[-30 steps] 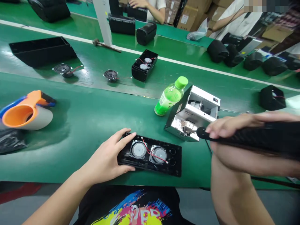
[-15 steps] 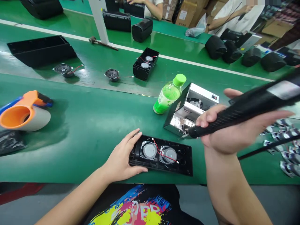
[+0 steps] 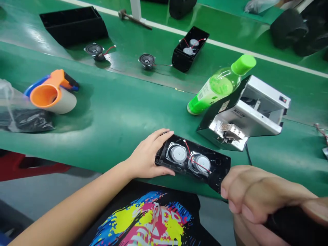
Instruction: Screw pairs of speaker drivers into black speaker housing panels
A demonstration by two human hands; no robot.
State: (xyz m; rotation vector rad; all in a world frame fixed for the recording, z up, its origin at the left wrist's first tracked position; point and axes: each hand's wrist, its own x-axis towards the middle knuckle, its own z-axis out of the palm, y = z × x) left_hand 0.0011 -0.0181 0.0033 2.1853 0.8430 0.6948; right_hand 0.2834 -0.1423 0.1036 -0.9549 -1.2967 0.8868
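A black speaker panel (image 3: 217, 165) with two round silver drivers and red wires lies at the near edge of the green bench. My left hand (image 3: 148, 153) grips its left end, fingers curled round it. My right hand (image 3: 256, 196) is low at the right, wrapped round a black electric screwdriver (image 3: 292, 225) whose tip is hidden behind the fingers, close to the panel's right corner. Behind the panel sits a silver screw feeder box (image 3: 258, 106).
A green drink bottle (image 3: 217, 85) leans by the feeder. An orange and white tape dispenser (image 3: 52, 95) and a plastic bag (image 3: 17, 116) lie left. On the belt (image 3: 77, 58) behind are loose drivers (image 3: 147, 60), a black speaker housing (image 3: 188, 51) and a long black tray (image 3: 73, 25).
My right hand has brought the screwdriver down from the feeder box to the panel's right corner. The view has tilted down and shifted. My left hand still holds the panel.
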